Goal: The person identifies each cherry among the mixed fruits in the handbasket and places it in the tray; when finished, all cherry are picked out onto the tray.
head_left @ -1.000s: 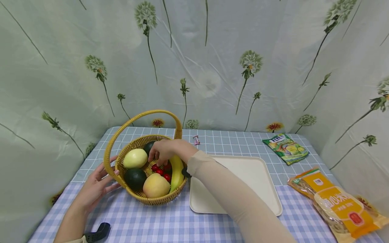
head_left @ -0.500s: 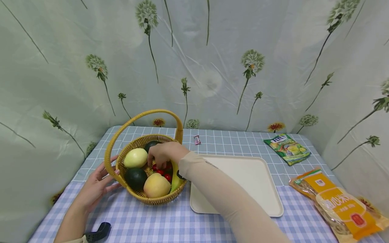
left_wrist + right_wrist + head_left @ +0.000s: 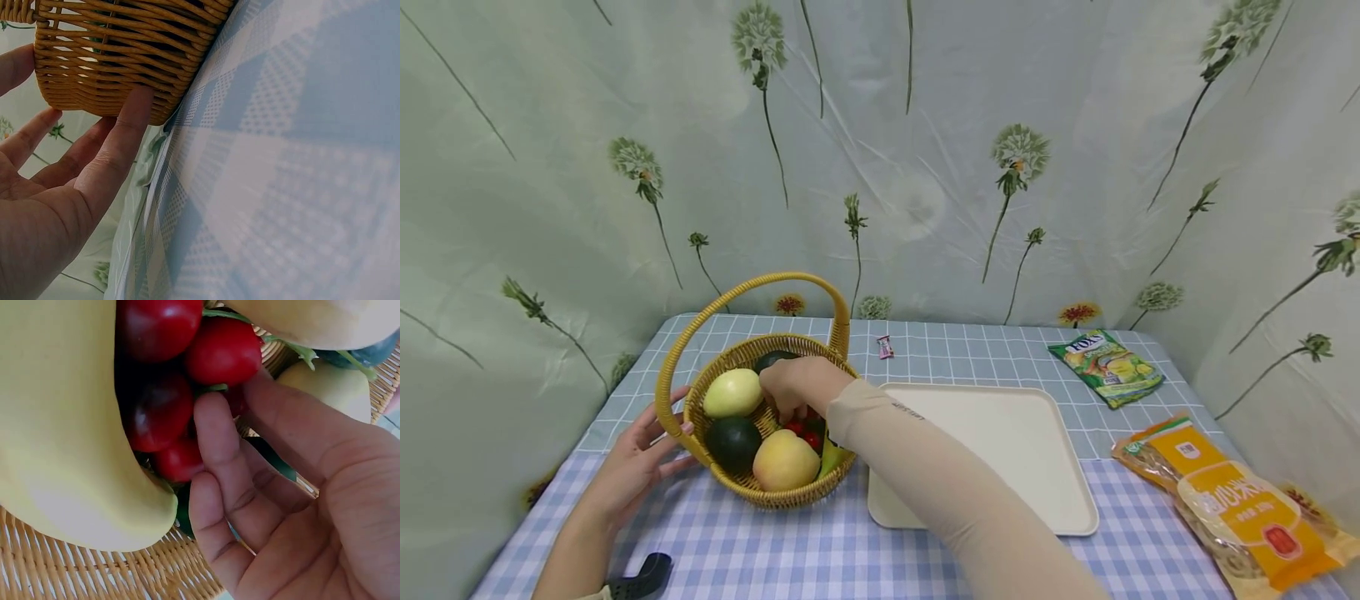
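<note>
A yellow wicker basket [image 3: 782, 498] with a tall handle stands on the left of the table. It holds a peach [image 3: 786, 460], a banana [image 3: 832, 457], a pale yellow-green fruit [image 3: 733, 392], dark green fruits [image 3: 733, 443] and a bunch of red cherry tomatoes [image 3: 225, 350] with green stems. My right hand [image 3: 801, 390] reaches down into it; its thumb and curled fingers pinch a small red cherry tomato [image 3: 236, 400], mostly hidden between them. My left hand [image 3: 638, 458] touches the basket's left side with spread, fairly straight fingers [image 3: 106, 156].
Right of the basket lies a cream tray [image 3: 1022, 450], partly under my right forearm. A small pink-wrapped candy [image 3: 885, 347] sits behind it. Farther right are a green Fox's bag [image 3: 1107, 367] and an orange-and-clear food packet [image 3: 1232, 508]. A dandelion-print curtain [image 3: 940, 167] closes off the back.
My right hand has moved slightly left and deeper among the tomatoes, its forearm covering more of the banana. The left hand and the basket stay where they were.
</note>
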{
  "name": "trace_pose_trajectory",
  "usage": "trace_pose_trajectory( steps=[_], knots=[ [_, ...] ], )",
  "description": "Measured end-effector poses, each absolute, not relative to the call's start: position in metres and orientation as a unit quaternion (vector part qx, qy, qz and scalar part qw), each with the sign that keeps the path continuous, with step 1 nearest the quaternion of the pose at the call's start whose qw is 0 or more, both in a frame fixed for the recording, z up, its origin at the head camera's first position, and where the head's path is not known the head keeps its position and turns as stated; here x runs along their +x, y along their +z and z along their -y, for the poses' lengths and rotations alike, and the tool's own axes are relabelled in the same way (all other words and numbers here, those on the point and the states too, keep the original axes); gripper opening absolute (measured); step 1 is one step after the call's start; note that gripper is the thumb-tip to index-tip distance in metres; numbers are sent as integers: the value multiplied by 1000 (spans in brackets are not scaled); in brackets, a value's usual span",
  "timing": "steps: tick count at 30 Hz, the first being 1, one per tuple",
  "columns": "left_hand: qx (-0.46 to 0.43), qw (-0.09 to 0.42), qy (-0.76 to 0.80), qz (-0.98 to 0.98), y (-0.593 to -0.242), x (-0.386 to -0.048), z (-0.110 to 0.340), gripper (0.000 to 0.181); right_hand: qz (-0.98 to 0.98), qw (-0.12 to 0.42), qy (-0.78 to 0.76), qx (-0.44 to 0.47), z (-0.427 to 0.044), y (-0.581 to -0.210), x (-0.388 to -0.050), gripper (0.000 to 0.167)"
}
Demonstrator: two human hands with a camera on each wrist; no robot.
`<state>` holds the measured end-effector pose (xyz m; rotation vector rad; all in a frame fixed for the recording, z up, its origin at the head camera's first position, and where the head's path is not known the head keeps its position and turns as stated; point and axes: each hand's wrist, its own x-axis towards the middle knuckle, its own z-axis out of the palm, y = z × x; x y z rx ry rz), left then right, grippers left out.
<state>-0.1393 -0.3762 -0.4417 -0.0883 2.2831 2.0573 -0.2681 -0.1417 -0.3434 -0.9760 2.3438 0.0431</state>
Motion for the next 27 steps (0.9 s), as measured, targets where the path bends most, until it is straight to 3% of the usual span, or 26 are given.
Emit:
trace_pose_trajectory(
  steps=[8, 15, 27],
  knots=[
    [-35, 34, 657, -752, -439, -139, 375, 69, -883, 283, 31, -374, 144, -345, -266, 8],
    [-37, 37, 655, -754, -441, -139, 376, 68, -871, 283, 7, -401, 138, -346, -271, 19],
    [-31, 33, 658, -752, -441, -139, 377, 67, -861, 243, -43, -445, 120, -339, -276, 11]
  ],
)
